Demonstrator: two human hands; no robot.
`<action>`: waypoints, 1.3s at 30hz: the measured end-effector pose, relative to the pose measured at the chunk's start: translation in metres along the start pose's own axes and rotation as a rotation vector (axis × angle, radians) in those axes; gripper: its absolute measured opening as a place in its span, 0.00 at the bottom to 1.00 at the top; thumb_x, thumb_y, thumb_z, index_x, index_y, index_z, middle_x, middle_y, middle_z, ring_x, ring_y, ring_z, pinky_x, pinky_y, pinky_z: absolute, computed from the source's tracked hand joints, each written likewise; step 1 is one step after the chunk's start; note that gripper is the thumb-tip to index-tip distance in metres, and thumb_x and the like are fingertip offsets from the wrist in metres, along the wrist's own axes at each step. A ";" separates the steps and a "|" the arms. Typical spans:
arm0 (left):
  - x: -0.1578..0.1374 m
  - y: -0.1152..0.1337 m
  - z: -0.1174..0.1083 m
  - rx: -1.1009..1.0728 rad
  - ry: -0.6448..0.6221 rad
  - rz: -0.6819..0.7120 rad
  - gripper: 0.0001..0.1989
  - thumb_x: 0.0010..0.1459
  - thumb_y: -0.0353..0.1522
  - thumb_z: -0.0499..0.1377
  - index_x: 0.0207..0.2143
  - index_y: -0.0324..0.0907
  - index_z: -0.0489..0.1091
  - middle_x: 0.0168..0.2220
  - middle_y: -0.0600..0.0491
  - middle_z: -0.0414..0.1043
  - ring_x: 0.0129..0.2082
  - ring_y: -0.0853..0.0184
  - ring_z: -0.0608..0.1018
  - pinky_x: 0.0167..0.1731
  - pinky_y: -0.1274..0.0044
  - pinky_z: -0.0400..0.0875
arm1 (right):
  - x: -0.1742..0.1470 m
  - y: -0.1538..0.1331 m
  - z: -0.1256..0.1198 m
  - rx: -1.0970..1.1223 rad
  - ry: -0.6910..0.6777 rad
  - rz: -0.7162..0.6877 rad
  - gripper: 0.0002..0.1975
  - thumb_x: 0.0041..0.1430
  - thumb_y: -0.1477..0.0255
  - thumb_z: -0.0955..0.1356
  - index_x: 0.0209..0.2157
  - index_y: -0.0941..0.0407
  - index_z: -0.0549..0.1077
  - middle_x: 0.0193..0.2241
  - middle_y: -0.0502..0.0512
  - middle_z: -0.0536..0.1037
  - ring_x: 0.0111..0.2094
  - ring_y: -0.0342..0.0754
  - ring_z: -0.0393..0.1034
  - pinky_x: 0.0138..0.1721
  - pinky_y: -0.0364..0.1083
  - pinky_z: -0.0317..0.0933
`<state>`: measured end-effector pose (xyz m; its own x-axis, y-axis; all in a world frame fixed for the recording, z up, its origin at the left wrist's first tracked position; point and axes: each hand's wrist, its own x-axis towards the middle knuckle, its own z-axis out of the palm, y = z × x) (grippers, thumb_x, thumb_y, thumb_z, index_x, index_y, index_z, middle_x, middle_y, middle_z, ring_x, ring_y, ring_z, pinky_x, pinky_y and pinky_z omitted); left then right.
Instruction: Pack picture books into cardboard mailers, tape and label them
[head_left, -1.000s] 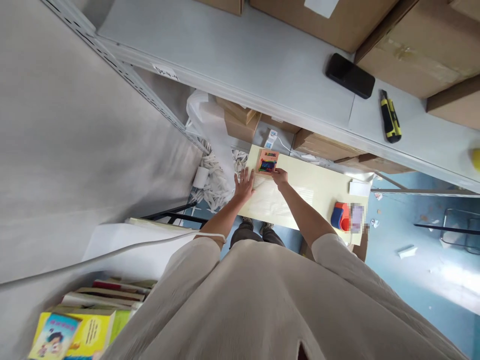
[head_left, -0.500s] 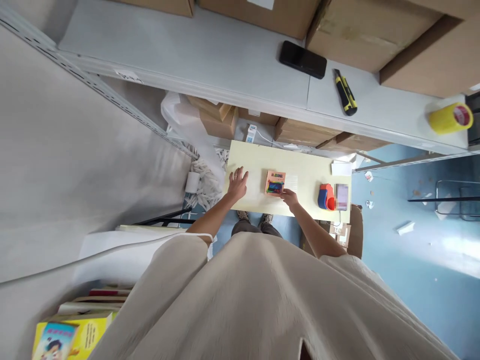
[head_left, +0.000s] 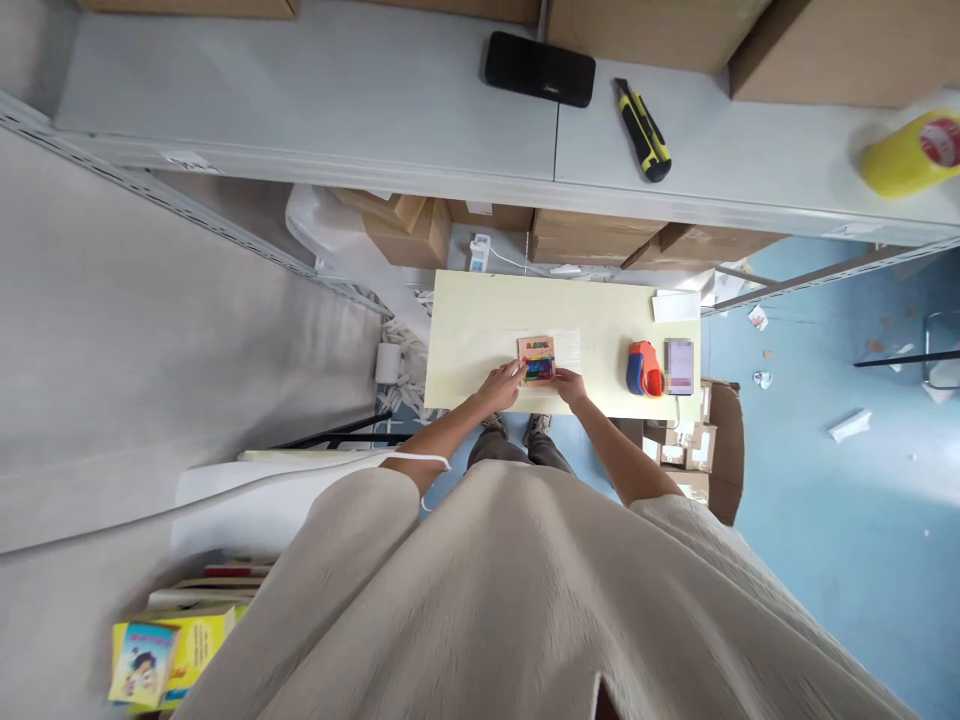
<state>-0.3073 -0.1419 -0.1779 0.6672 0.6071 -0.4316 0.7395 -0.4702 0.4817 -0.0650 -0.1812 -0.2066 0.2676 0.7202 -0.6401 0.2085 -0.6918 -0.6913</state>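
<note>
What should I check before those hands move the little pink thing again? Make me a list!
1. Left hand at the pink item: ok, its fingers are at the left side.
2. Right hand there too: ok, at the lower right corner.
3. Both gripping tightly: cannot tell, too small to see.
4. Picture side up: ok, the colourful picture shows.
5. Red-and-blue object away from both hands: ok, it's farther right on the table.
6. Cutter blade tucked in: cannot tell, but it lies on the shelf, away from the hands.
</note>
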 end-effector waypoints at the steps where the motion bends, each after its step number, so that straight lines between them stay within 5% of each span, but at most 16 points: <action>1: 0.001 0.003 0.002 0.007 -0.013 -0.013 0.40 0.70 0.29 0.55 0.82 0.46 0.55 0.83 0.37 0.53 0.76 0.44 0.67 0.69 0.55 0.69 | 0.002 0.003 0.000 -0.022 -0.005 -0.020 0.16 0.52 0.61 0.75 0.41 0.54 0.87 0.36 0.57 0.90 0.41 0.58 0.83 0.43 0.53 0.76; 10: 0.004 0.015 0.005 0.088 -0.048 -0.098 0.41 0.68 0.28 0.58 0.81 0.46 0.56 0.83 0.35 0.52 0.75 0.42 0.66 0.68 0.53 0.69 | 0.003 0.015 -0.026 -0.251 0.125 -0.011 0.19 0.60 0.71 0.69 0.51 0.53 0.84 0.46 0.60 0.88 0.50 0.57 0.82 0.57 0.53 0.74; 16: 0.014 0.023 -0.004 0.089 -0.025 -0.144 0.34 0.72 0.30 0.54 0.79 0.44 0.61 0.77 0.32 0.60 0.69 0.41 0.70 0.65 0.51 0.72 | 0.009 0.016 -0.050 -0.221 0.288 0.061 0.25 0.55 0.72 0.71 0.54 0.59 0.81 0.50 0.68 0.84 0.50 0.60 0.79 0.56 0.51 0.73; 22: 0.017 0.028 -0.007 0.116 -0.018 -0.175 0.34 0.73 0.30 0.54 0.79 0.46 0.60 0.76 0.33 0.60 0.69 0.40 0.71 0.65 0.50 0.72 | 0.014 0.012 -0.047 -0.144 0.189 0.059 0.18 0.52 0.68 0.73 0.47 0.53 0.81 0.39 0.57 0.83 0.45 0.56 0.78 0.48 0.49 0.72; 29: 0.019 0.033 -0.012 0.164 -0.006 -0.169 0.33 0.72 0.29 0.55 0.77 0.45 0.61 0.78 0.34 0.58 0.71 0.41 0.69 0.67 0.53 0.70 | 0.004 0.005 -0.043 0.013 0.153 0.132 0.22 0.52 0.64 0.75 0.49 0.51 0.74 0.39 0.53 0.82 0.38 0.51 0.76 0.40 0.47 0.70; 39: 0.027 0.034 -0.014 0.186 -0.016 -0.156 0.37 0.69 0.28 0.55 0.79 0.41 0.58 0.78 0.31 0.58 0.70 0.39 0.69 0.67 0.52 0.70 | -0.005 -0.012 -0.041 -0.009 0.035 -0.035 0.22 0.53 0.65 0.72 0.50 0.51 0.75 0.31 0.48 0.79 0.35 0.51 0.74 0.39 0.48 0.67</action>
<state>-0.2659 -0.1324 -0.1624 0.5435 0.6722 -0.5028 0.8367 -0.4821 0.2599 -0.0301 -0.1788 -0.1808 0.2926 0.7421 -0.6031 0.2268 -0.6666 -0.7101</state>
